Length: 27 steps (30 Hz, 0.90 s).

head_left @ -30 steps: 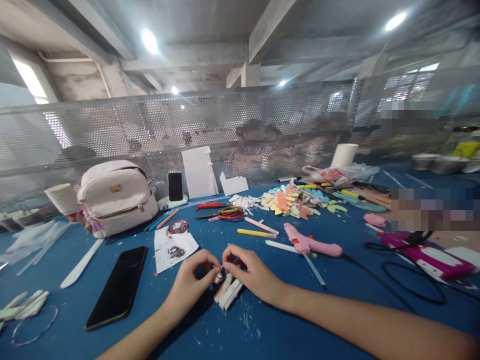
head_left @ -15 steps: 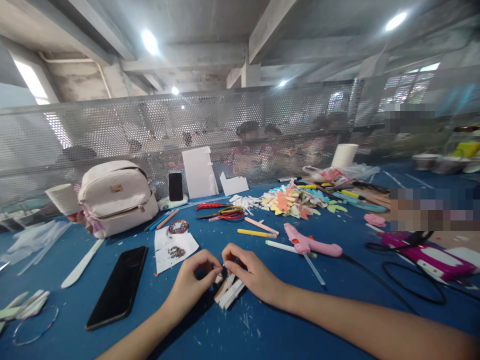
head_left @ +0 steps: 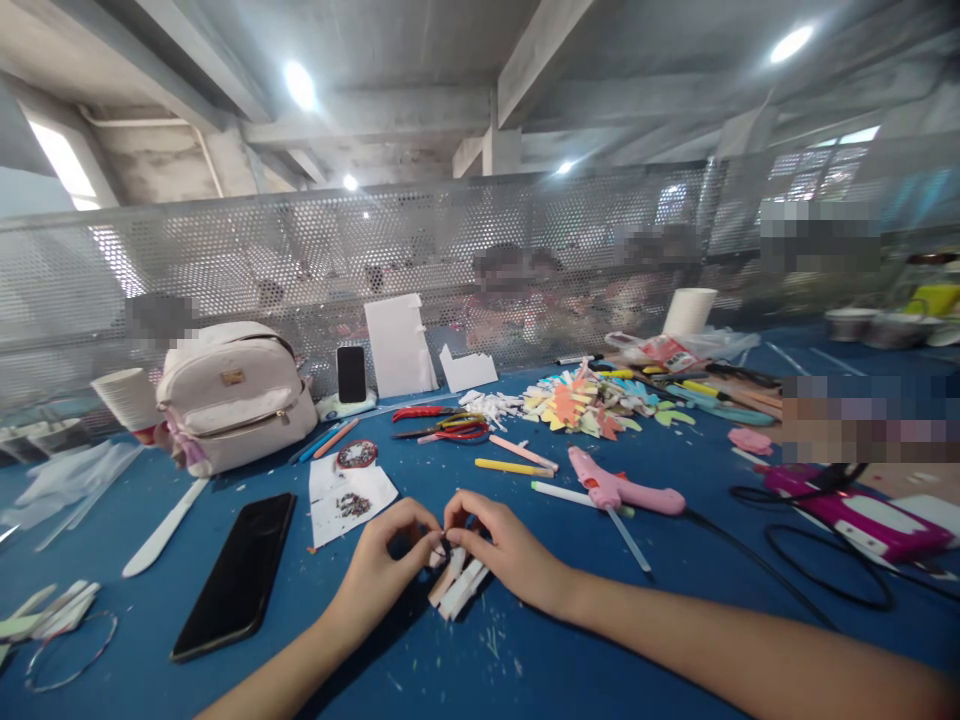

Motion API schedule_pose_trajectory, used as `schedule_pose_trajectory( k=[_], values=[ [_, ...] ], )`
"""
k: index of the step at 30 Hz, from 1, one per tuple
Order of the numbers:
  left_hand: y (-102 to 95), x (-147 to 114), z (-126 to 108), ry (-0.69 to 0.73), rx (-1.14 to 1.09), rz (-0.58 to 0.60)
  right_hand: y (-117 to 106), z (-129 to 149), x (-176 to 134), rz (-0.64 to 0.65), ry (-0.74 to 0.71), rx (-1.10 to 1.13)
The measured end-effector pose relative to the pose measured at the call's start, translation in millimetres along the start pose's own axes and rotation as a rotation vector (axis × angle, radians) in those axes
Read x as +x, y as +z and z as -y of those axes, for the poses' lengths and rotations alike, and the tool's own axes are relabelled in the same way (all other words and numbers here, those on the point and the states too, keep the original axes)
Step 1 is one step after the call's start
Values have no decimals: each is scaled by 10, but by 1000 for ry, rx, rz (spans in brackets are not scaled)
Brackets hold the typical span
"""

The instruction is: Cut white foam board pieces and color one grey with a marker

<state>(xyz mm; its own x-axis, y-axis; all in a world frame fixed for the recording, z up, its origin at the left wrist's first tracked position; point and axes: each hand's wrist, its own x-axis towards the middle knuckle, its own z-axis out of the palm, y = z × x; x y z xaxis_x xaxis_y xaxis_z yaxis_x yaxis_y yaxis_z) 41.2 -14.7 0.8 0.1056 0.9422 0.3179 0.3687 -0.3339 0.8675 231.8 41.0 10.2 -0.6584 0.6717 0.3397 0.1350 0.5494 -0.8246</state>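
1. left hand (head_left: 386,555) and right hand (head_left: 510,550) met, fingers pinching a small piece (head_left: 436,557), too small to identify.
2. pale strips (head_left: 463,588) sat just below them, over the blue bench (head_left: 585,665).
3. a pink glue gun (head_left: 626,492) lay rightward.

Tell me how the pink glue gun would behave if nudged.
The pink glue gun would probably feel tethered, since a dark cord trails from it. Lying on its side, it seems unlikely to tip. It may rock over the white pen that seems to pass beneath it.
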Motion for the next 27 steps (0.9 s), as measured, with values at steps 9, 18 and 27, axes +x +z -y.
schedule_pose_trajectory(
  k=[9, 18, 27],
  values=[
    [1, -6, 44, -22, -16, -23, -6, 28, 3, -30, 25, 14],
    [1, -7, 56, -29, -34, -28, -13, 23, 10, -34, 26, 63],
    [2, 10, 49, -51, -70, -43, -12, -78, 39, -41, 60, 174]
  ],
)
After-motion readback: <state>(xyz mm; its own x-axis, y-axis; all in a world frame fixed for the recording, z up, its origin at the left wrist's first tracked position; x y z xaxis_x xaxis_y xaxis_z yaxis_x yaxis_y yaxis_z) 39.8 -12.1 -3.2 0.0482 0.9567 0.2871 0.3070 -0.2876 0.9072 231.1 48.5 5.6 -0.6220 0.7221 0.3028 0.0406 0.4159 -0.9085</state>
